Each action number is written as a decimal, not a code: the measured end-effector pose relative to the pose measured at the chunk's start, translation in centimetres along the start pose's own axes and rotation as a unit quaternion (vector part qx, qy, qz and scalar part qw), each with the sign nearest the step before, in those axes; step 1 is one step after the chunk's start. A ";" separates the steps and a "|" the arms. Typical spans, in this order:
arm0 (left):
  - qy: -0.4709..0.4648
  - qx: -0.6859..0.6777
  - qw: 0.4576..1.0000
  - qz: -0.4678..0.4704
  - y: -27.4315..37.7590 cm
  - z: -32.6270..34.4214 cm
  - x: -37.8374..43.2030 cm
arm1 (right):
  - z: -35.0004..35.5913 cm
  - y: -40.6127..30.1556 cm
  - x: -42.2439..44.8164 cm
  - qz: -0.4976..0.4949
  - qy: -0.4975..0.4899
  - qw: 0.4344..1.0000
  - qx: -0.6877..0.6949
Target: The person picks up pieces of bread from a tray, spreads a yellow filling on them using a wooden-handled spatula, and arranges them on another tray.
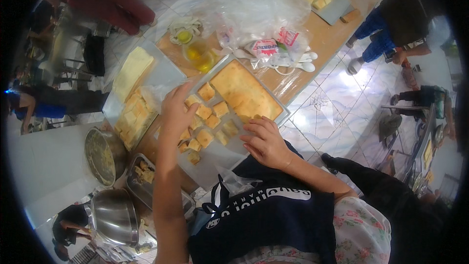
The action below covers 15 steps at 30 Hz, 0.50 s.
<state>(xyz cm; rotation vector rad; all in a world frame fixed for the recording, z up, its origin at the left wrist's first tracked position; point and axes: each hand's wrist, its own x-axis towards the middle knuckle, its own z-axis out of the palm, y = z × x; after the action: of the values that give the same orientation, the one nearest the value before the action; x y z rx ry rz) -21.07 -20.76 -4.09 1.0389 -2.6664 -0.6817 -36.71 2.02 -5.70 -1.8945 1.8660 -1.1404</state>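
A flat tray [183, 168] lies before me, with cut cubes of yellow cake [205, 137] scattered over its left part. An uncut slab of golden-topped cake [245, 90] covers the upper right of it. Over the left side of the cubes hovers my left hand [177, 108], thumb apart from the fingers and close to one cube; I see nothing held. My right hand [267, 142] is at the lower edge of the slab, fingers spread and slightly curled, with nothing visible in them. Whether its fingertips touch the cake is unclear.
Beyond the tray are a clear container of yellow liquid [198, 57] and a large plastic bag [256, 7] beside white spoons [307, 66]. Left stand another tray of cut cake [133, 117], a metal bowl [104, 157] and a metal pan [141, 187]. People stand on both sides.
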 end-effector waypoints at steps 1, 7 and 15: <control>0.026 -0.032 0.999 0.007 -0.2 -0.4 -0.5 | 0.1 0.0 0.0 -0.003 0.000 1.000 0.001; 0.107 -0.051 0.993 0.015 -0.5 -1.0 -3.4 | 0.9 -0.3 0.2 -0.012 0.003 1.000 0.006; 0.128 -0.075 0.989 -0.018 -0.6 -0.9 -7.0 | 1.5 -0.3 -0.2 -0.009 -0.002 1.000 -0.010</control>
<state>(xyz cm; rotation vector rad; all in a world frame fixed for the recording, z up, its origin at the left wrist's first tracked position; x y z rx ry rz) -15.28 -16.67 -3.71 1.0585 -2.3464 -0.6917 -35.47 1.74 -6.55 -1.9267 1.8678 -1.1275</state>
